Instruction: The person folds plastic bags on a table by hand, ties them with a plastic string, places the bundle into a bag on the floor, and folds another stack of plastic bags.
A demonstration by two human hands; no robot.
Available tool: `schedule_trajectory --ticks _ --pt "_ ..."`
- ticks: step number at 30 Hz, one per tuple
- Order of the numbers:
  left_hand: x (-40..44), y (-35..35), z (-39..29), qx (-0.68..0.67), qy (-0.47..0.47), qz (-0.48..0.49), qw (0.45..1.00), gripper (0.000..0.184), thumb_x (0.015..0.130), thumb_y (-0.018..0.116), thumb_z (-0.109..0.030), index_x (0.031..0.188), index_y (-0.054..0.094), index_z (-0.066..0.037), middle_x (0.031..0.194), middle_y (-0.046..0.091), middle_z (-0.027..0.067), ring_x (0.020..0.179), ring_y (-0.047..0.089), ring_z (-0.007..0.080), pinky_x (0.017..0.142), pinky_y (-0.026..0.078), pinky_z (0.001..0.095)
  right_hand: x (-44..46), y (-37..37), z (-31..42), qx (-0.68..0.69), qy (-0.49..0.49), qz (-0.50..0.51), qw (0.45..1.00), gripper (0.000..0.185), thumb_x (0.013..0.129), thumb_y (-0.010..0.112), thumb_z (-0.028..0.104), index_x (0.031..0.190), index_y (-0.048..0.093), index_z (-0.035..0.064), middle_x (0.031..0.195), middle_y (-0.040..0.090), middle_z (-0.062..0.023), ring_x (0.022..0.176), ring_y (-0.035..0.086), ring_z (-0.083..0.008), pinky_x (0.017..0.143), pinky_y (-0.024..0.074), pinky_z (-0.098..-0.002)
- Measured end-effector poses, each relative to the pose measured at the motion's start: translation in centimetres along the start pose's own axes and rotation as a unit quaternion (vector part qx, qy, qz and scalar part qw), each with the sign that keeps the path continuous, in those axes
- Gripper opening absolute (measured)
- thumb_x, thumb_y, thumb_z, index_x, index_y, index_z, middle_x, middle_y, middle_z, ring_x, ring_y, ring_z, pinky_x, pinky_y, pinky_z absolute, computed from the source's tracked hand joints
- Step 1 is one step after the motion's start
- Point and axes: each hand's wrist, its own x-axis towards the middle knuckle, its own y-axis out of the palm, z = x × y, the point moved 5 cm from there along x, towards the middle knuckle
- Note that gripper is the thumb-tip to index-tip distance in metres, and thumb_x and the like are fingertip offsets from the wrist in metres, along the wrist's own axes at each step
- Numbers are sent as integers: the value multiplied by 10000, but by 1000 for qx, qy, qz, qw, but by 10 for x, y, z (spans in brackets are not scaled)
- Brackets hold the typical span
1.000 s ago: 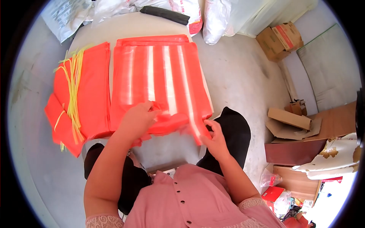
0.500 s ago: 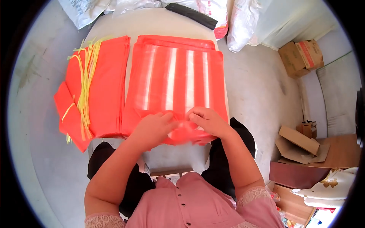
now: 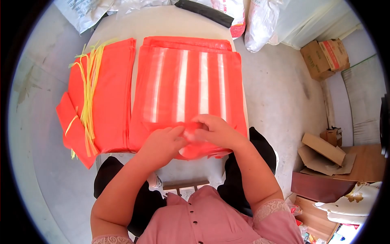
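A red plastic bag with white stripes (image 3: 182,89) lies flat on a stack of red plastic bags (image 3: 191,41) on the table. At its near edge, by the table's front, my left hand (image 3: 162,144) and my right hand (image 3: 217,132) face each other, fingers curled and pinching the crumpled film. The film between the fingertips is blurred, so its folds cannot be made out. To the left lies a second pile of red bags (image 3: 111,93), topped by a bunch of yellow ties (image 3: 88,89). A folded red bundle bound with a yellow tie (image 3: 71,122) overlaps that pile's left edge.
A black roll (image 3: 204,13) lies at the back of the pale table (image 3: 134,24). White sacks (image 3: 87,12) stand behind it. On the floor to the right is a cardboard box (image 3: 325,59); an open carton (image 3: 325,156) rests on a brown cabinet (image 3: 321,187).
My fingertips have come slightly closer together at the bag's near edge, the right hand shifting a little left. The crumpled film between them has changed shape. The view has tilted slightly.
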Motion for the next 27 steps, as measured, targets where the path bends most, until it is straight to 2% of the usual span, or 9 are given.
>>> schedule_trajectory --ticks 4,7,10,13,16,19,22,25,27 --pt "1 -3 -3 -20 -22 22 999 385 714 723 -31 1088 784 -101 976 619 61 880 651 257 710 553 381 3 0 1 -40 -21 -17 999 306 968 608 153 1244 664 33 1117 691 -149 1050 654 -306 914 525 -391" --pt "2 -1 -2 -7 -6 3 1000 384 744 710 -38 1111 796 -113 948 632 58 876 661 248 709 555 375 8 1 -4 -86 -78 -48 992 315 988 587 154 1275 669 54 1154 683 -134 1072 650 -310 919 528 -394" --pt "0 5 2 -20 -15 -6 1000 361 754 719 -45 1096 809 -119 940 646 53 871 665 243 704 554 371 7 3 -2 -137 -66 -41 988 318 1003 582 164 1292 672 66 1183 670 -113 1065 654 -301 905 533 -395" --pt "0 5 2 -30 -16 -19 999 361 754 728 -38 1093 818 -123 927 654 50 857 659 242 695 552 368 7 6 -1 -149 -62 -55 985 370 968 587 152 1314 676 57 1123 644 -120 1040 648 -286 885 526 -387" --pt "1 1 1 -12 -26 7 1000 343 739 748 -41 1065 820 -119 938 651 49 848 653 242 690 550 370 11 10 -5 -220 -54 -64 972 343 966 619 165 1287 690 69 1162 646 -107 1054 659 -292 882 539 -396" --pt "2 -2 0 -43 -78 40 995 292 727 760 -32 1006 808 -105 947 645 52 857 650 239 683 547 370 12 13 -5 -246 -68 -67 965 320 950 668 181 1252 703 81 1163 652 -93 1045 667 -286 875 548 -398" --pt "2 -1 -1 -33 -11 -33 999 193 724 760 -20 907 768 -82 962 645 53 869 646 242 685 547 377 12 14 -2 -258 -99 -82 958 310 924 710 188 1218 712 88 1146 664 -76 1026 677 -283 866 551 -399" --pt "6 2 -3 -23 14 -69 997 153 718 746 6 850 716 -66 965 649 56 876 642 257 705 552 384 12 16 -1 -270 -166 -106 942 277 936 701 172 1203 704 96 1062 656 -56 960 677 -280 795 557 -404" --pt "10 1 -5 -48 23 -85 995 156 716 741 14 848 698 -58 968 650 63 876 639 272 724 556 392 15 20 -2 -276 -171 -107 940 262 924 704 160 1179 707 100 1022 664 -55 937 680 -280 776 556 -409"
